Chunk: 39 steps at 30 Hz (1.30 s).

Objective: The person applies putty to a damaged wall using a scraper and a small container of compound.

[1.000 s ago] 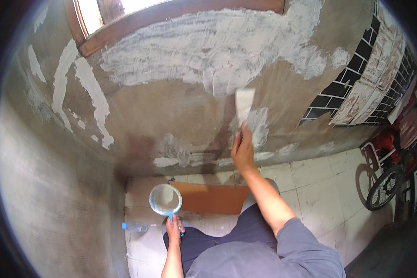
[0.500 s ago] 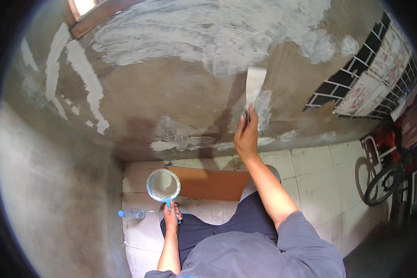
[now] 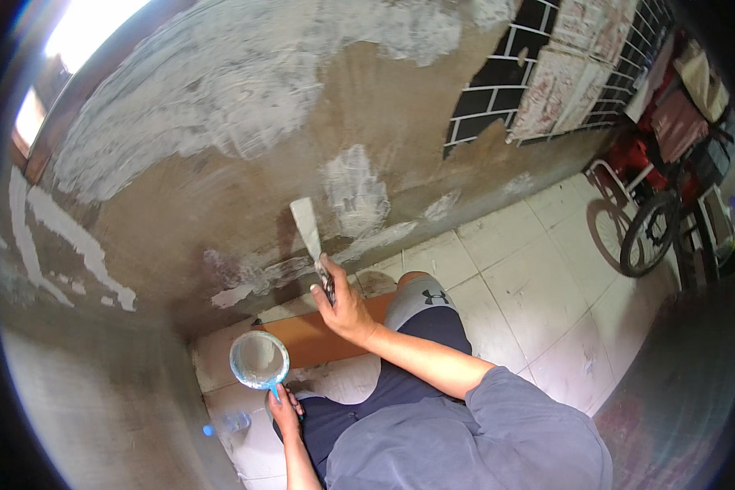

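Note:
My right hand is closed round the dark handle of a putty knife. Its broad, pale blade points up and away, in front of the bare brown part of the wall. My left hand grips the blue handle of a round dipper, held level beside my left knee. Inside the dipper is greyish-white putty, with smears round the rim. White putty patches cover the upper wall, and smaller ones lie lower down, near the floor.
An orange-brown board lies on the tiled floor along the wall's foot. A clear bottle with a blue cap lies left of my leg. A bicycle stands at the far right, and a window is at the upper left.
My right hand has drawn the putty knife back from the wall, down and left towards the dipper. The view has turned to the right, showing more of the bicycle side.

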Each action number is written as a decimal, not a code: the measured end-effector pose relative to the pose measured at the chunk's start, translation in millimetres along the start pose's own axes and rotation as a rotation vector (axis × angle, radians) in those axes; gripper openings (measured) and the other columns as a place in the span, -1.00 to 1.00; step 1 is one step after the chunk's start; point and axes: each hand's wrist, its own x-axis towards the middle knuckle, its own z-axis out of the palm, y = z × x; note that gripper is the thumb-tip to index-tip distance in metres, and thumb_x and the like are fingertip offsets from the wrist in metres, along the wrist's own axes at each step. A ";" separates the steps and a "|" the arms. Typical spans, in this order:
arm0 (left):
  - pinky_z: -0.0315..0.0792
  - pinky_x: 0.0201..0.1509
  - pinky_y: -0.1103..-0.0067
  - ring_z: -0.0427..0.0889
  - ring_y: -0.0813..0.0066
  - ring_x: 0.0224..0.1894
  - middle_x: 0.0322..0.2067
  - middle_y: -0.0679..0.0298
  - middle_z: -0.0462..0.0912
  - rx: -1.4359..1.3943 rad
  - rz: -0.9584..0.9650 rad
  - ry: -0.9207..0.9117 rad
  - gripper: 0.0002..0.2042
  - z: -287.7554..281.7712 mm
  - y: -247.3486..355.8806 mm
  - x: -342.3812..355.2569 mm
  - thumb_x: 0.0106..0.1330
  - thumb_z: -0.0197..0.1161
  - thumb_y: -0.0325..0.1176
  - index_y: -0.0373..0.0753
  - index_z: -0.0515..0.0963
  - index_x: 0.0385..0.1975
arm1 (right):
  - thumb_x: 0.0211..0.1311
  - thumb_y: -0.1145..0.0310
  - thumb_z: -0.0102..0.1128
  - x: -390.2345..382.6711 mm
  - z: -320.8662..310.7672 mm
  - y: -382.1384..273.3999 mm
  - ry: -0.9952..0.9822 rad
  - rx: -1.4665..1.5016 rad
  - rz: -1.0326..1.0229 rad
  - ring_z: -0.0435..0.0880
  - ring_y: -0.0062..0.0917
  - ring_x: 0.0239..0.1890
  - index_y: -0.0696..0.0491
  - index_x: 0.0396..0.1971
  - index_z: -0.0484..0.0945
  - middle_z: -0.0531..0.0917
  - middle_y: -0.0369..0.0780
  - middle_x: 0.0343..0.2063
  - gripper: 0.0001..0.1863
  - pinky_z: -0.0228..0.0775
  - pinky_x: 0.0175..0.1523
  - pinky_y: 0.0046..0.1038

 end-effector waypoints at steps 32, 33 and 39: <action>0.21 -0.72 0.63 0.28 0.66 -0.77 -0.72 0.44 0.34 0.325 -0.022 -0.260 -0.64 91.4 47.8 -17.5 0.55 0.09 -0.05 -0.17 0.40 -0.43 | 0.28 0.31 0.16 -62.9 -108.2 -24.4 -0.442 -0.076 0.576 0.71 0.03 -0.15 0.22 -0.13 0.53 0.72 0.10 -0.27 -0.70 0.53 -0.02 -0.09; 0.21 -0.72 0.64 0.28 0.67 -0.77 -0.72 0.45 0.34 0.332 -0.013 -0.270 -0.64 90.3 46.9 -18.2 0.55 0.09 -0.05 -0.17 0.39 -0.43 | 0.29 0.31 0.16 -66.7 -107.5 -22.3 -0.437 -0.085 0.549 0.72 0.01 -0.17 0.21 -0.13 0.52 0.72 0.08 -0.29 -0.72 0.54 -0.05 -0.11; 0.18 -0.71 0.64 0.28 0.69 -0.76 -0.73 0.47 0.31 0.333 0.042 -0.283 -0.64 95.6 50.1 -18.6 0.55 0.11 -0.06 -0.16 0.37 -0.45 | 0.31 0.32 0.13 -69.4 -106.3 -15.2 -0.462 -0.103 0.470 0.73 -0.04 -0.17 0.16 -0.08 0.53 0.73 0.05 -0.28 -0.72 0.56 -0.05 -0.16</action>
